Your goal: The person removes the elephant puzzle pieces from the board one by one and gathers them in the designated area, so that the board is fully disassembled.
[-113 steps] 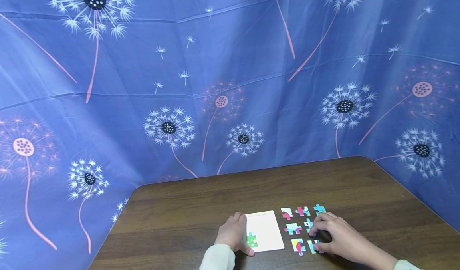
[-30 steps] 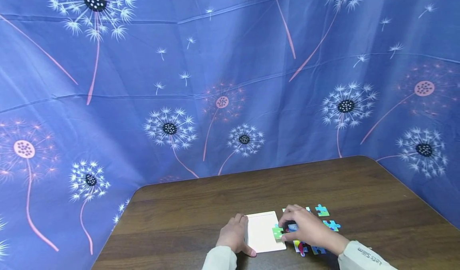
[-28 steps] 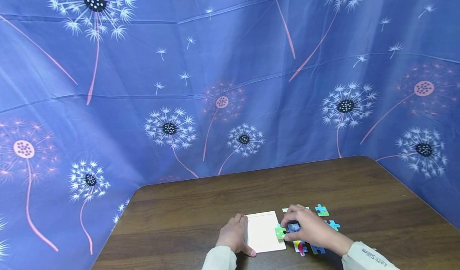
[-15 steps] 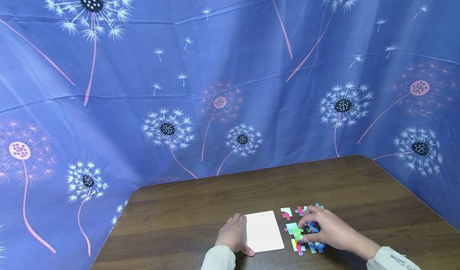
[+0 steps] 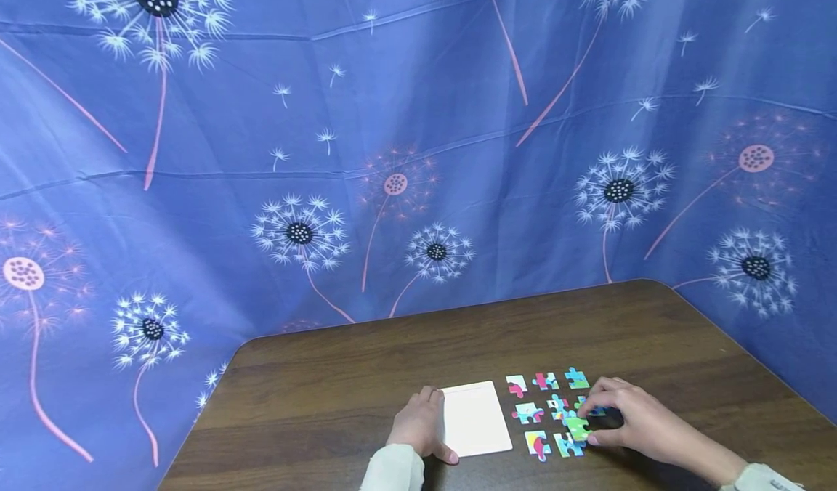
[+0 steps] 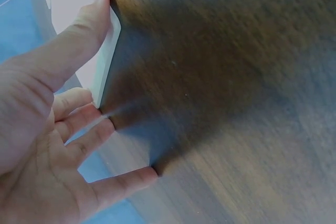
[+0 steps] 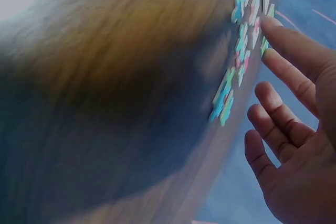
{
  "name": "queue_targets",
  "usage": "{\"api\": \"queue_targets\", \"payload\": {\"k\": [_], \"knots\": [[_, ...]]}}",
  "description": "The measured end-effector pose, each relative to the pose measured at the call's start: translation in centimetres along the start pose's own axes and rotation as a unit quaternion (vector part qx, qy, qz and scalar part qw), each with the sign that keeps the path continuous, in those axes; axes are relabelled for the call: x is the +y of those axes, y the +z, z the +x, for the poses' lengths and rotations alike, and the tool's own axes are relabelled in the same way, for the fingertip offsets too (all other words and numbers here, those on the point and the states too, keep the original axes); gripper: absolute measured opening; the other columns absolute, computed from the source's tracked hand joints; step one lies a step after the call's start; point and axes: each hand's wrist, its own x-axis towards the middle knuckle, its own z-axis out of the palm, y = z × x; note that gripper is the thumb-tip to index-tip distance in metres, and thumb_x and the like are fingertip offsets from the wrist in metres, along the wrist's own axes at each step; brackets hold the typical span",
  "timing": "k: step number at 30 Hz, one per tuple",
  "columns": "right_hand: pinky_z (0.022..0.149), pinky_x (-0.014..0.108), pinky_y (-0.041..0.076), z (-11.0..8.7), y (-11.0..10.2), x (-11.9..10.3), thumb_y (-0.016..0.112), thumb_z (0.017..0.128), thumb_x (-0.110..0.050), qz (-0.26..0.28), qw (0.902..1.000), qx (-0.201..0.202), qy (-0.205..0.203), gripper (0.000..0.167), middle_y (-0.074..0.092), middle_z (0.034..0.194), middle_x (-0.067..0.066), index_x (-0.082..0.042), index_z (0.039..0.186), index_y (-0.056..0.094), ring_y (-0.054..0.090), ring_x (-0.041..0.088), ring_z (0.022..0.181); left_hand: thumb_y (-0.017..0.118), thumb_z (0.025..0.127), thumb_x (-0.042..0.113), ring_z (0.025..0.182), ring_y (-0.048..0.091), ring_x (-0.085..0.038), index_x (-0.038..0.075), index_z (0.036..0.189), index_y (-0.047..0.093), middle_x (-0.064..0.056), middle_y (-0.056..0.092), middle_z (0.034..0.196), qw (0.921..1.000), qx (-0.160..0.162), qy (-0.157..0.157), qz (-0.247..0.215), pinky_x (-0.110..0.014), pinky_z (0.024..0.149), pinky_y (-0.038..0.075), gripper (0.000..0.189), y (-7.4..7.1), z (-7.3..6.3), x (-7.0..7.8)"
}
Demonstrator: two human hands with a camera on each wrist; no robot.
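Observation:
A white square puzzle board (image 5: 476, 418) lies bare on the table. My left hand (image 5: 421, 422) holds it at the left side; the left wrist view has the thumb on one edge of the board (image 6: 71, 3) and fingers at another. Between thumb and index finger, my right hand (image 5: 633, 412) pinches a green jigsaw piece (image 5: 577, 428), which overlaps other pieces in the head view. The right wrist view shows this green piece (image 7: 271, 14) partly behind the fingertips, with the remaining fingers loosely bent. Part of a blue piece (image 5: 598, 410) is hidden behind my right hand.
Colourful jigsaw pieces lie in loose rows right of the board, among them a red-and-white one (image 5: 516, 385), a yellow-and-red one (image 5: 537, 444) and a blue-green one (image 5: 577, 378). The brown wooden table (image 5: 366, 360) ends at a blue dandelion-print curtain (image 5: 216, 258).
The green piece lay in the board's lower left corner; my right hand has taken it off to the right, over the other pieces. My left hand stays at the board.

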Motion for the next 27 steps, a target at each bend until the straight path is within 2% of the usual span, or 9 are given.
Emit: {"api": "queue_targets", "payload": {"k": [4,11,20,27], "knots": [[0.067,0.03,0.05,-0.7,-0.2,0.7,0.088,0.076,-0.04,-0.016,0.9998,0.008,-0.003,0.025,0.055,0.097,-0.022,-0.031,0.095,0.074,0.054,0.001,0.09,0.102,0.052,0.035,0.108,0.061,-0.031,0.0,0.126,0.059,-0.01,0.059,0.117,1.0,-0.003,-0.001,-0.001,-0.04,0.088,0.058,0.093,-0.2,-0.1,-0.1],[0.072,0.031,0.052,-1.7,-0.7,1.4,0.085,0.079,-0.042,-0.001,0.9977,-0.044,0.051,0.024,0.056,0.098,-0.021,-0.03,0.097,0.075,0.054,0.0,0.092,0.102,0.054,0.034,0.11,0.06,-0.031,0.0,0.129,0.058,-0.011,0.058,0.12,0.9999,-0.009,-0.005,-0.011,-0.042,0.088,0.058,0.093,-0.3,-0.2,-0.4],[0.071,0.029,0.051,-2.2,-0.5,2.1,0.085,0.08,-0.041,0.013,0.9962,-0.061,0.06,0.023,0.057,0.098,-0.021,-0.03,0.097,0.074,0.054,-0.001,0.091,0.101,0.056,0.033,0.117,0.058,-0.033,-0.002,0.133,0.056,-0.013,0.057,0.127,0.9995,-0.02,-0.012,-0.022,-0.044,0.091,0.057,0.097,0.0,-0.1,-0.6],[0.071,0.029,0.051,-2.3,-0.6,2.3,0.086,0.079,-0.04,0.012,0.9962,-0.06,0.062,0.024,0.057,0.097,-0.021,-0.029,0.097,0.074,0.053,-0.001,0.09,0.101,0.057,0.031,0.121,0.058,-0.035,-0.003,0.137,0.054,-0.015,0.057,0.132,0.9981,-0.045,-0.017,-0.038,-0.046,0.098,0.054,0.099,-0.5,0.2,-0.4]]}}
